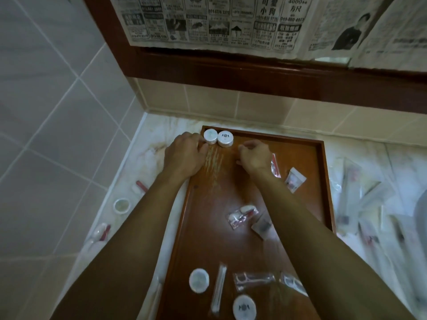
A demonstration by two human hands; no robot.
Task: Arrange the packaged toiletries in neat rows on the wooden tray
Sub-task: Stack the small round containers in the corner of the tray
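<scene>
The wooden tray lies lengthwise on the marble counter. Two round white packets stand side by side in its far-left corner. My left hand rests over the tray's left rim, its curled fingertips touching the side of the left round packet. My right hand hovers just right of the pair, fingers loosely curled and nothing visible in them. Loose on the tray are small clear packets, floss picks, a long thin packet and two more round packets.
A heap of clear packets lies on the counter right of the tray. Left of it are a round container and small red-and-white items. A tiled wall stands at left. A newspaper-covered mirror hangs behind.
</scene>
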